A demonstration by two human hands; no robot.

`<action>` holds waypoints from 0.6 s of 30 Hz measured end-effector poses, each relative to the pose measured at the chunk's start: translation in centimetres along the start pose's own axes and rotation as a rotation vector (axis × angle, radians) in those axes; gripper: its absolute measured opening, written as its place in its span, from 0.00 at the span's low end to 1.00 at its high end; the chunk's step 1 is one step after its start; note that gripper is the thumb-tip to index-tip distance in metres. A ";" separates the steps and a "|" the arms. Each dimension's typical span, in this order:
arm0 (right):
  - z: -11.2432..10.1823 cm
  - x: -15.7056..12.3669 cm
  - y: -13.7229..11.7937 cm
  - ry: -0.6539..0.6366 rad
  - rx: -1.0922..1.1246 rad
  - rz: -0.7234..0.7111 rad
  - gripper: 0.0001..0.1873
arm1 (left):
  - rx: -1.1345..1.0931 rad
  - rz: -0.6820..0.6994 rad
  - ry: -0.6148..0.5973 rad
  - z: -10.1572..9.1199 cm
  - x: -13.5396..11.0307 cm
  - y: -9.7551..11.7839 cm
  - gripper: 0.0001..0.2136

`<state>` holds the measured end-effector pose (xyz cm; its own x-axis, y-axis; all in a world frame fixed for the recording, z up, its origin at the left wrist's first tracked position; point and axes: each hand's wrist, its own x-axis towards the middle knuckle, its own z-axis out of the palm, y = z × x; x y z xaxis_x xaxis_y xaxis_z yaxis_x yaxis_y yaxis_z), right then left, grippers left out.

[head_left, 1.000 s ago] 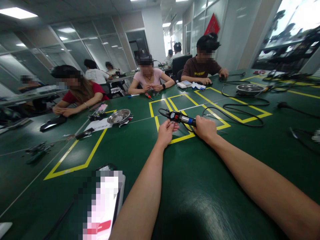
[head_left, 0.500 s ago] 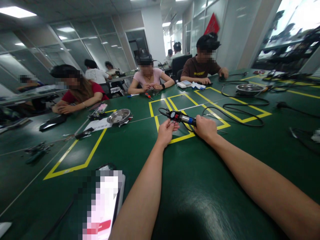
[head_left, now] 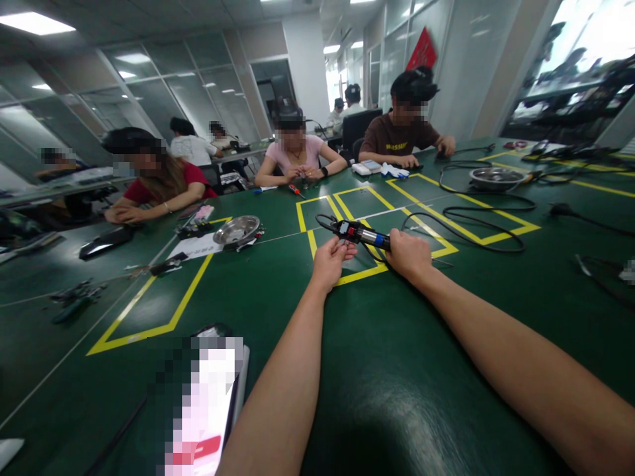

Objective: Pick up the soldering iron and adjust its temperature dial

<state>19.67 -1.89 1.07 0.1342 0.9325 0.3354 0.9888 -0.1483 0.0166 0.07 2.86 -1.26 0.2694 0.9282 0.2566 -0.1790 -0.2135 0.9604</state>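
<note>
While the right hand [head_left: 409,251] wraps the rear of a black-and-silver tool [head_left: 370,237], the left hand [head_left: 327,264] brings thumb and fingers together under its head; whether they pinch a small part, I can't tell from here. The tool sits at twelve o'clock from the wearer, over a yellow tape frame [head_left: 361,275]. To my mind, a firm right grip serves best, leaving fine handling to the left fingertips, with the looped cord [head_left: 326,227] clear of them.

Out from the hands, slack black cable [head_left: 506,250] sprawls at three o'clock and could snag. One metal bowl [head_left: 233,242] lies at nine, a red screwdriver [head_left: 296,191] at ten; a lit device [head_left: 218,390] near half past seven crowds the left forearm [head_left: 292,370].
</note>
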 end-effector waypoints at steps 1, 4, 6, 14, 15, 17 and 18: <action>0.0 0.0 0.0 0.003 0.000 -0.003 0.14 | -0.002 0.001 0.000 0.0 0.0 0.0 0.13; 0.0 0.0 0.0 0.020 -0.002 -0.009 0.14 | -0.003 0.006 0.011 -0.1 0.1 0.0 0.12; 0.0 0.0 0.1 0.025 -0.005 -0.010 0.13 | -0.003 0.011 0.021 -0.1 0.1 -0.1 0.11; -0.1 0.1 0.0 0.005 0.000 -0.004 0.14 | -0.015 0.039 0.022 -0.2 0.0 0.0 0.11; -0.1 0.1 0.0 0.005 0.001 -0.006 0.14 | -0.013 0.040 0.023 -0.2 0.0 0.1 0.11; -0.2 0.0 0.0 0.003 0.002 -0.008 0.14 | -0.012 0.038 0.025 -0.2 0.0 0.1 0.11; -0.2 0.0 -0.1 0.001 0.002 -0.009 0.14 | -0.012 0.035 0.027 -0.2 0.0 0.1 0.12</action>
<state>19.61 -1.92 1.28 0.1250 0.9336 0.3359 0.9901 -0.1390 0.0179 -0.13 2.90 -1.15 0.2372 0.9281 0.2869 -0.1989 -0.2426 0.9495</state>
